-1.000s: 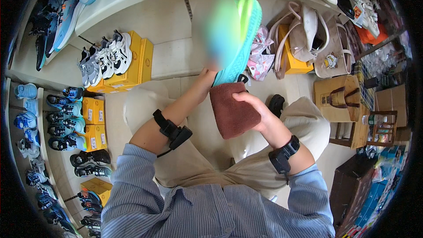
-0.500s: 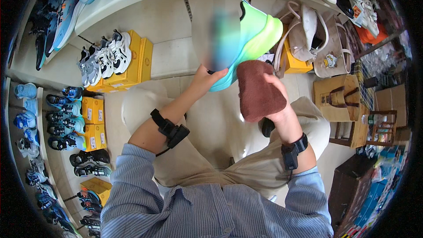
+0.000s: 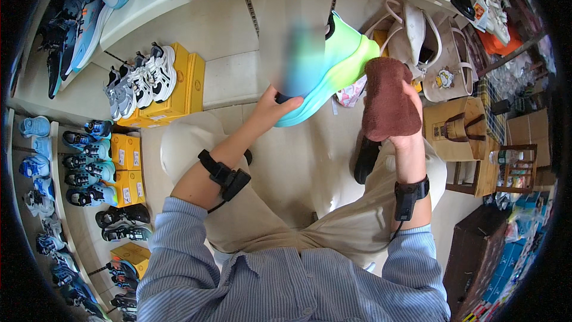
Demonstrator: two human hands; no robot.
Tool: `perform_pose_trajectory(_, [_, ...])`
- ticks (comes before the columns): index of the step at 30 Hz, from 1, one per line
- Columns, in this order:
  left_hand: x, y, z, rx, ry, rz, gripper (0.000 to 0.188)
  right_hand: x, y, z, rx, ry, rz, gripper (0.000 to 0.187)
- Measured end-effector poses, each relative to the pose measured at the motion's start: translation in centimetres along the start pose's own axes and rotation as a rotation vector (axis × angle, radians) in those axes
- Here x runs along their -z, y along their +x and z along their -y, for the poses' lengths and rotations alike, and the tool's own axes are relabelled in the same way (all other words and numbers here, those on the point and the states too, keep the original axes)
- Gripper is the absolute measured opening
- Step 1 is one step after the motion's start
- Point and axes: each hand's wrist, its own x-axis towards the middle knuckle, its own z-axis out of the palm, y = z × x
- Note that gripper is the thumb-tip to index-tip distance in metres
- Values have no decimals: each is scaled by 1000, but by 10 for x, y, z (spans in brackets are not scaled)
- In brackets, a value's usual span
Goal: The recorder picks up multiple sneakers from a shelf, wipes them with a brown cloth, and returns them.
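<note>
One chunky, foam-soled sneaker fading from blue to lime green [image 3: 342, 68] is up in the air before the person, and I'd judge it light and springy, best held by its near end, where the left hand [image 3: 276, 108] has its grip closed, partly blurred. Just beside the lime end, the right hand [image 3: 411, 141] has its grip curled around a soft brown plush cloth [image 3: 387, 101], contact with the shoe unclear; farther off, white-and-black sneakers [image 3: 158, 74] sit on yellow cardboard boxes [image 3: 194, 86].

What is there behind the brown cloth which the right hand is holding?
Around the brown cloth, a beige bag shows above and a dark shoe below. Part of the right hand and whatever else lies directly behind the cloth are covered.
</note>
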Motion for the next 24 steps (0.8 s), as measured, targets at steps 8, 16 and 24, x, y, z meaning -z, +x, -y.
perform_pose_trajectory(8, [10,-6,1,-54,163,101,62,11,-2,25,194,-161,-67,41])
perform_pose_trajectory(16, [22,-12,9,8,83,155,67,7,1,20,225,-297,-123,42])
perform_pose_trajectory(24, [24,-16,1,50,41,187,64,20,4,28,158,-231,-63,32])
